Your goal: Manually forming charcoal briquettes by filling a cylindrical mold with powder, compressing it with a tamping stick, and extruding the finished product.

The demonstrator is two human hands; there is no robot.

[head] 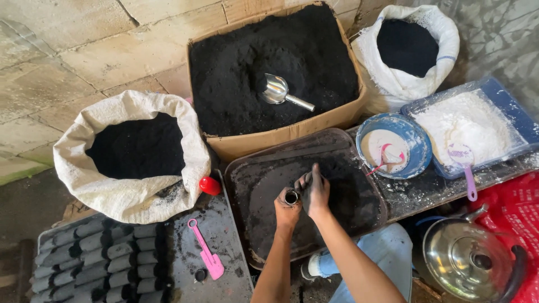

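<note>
My left hand (pixel 286 210) grips a short metal tube (pixel 291 197), held upright over a dark tray (pixel 252 179) smeared with black powder. My right hand (pixel 314 191), blackened with powder, rests beside the tube's open top, fingers bent and touching the powder heap (pixel 348 191) in the tray. A cardboard box (pixel 281 137) full of black powder stands behind the tray, with a metal scoop (pixel 276 91) lying in it.
White sacks of black powder stand at left (pixel 135 196) and back right (pixel 393 84). A blue bowl (pixel 418 151) and a blue tray of white powder (pixel 505 104) sit right. Rows of black cylinders (pixel 101 258), a pink spatula (pixel 206 257) and a steel pot lid (pixel 466 261) lie near.
</note>
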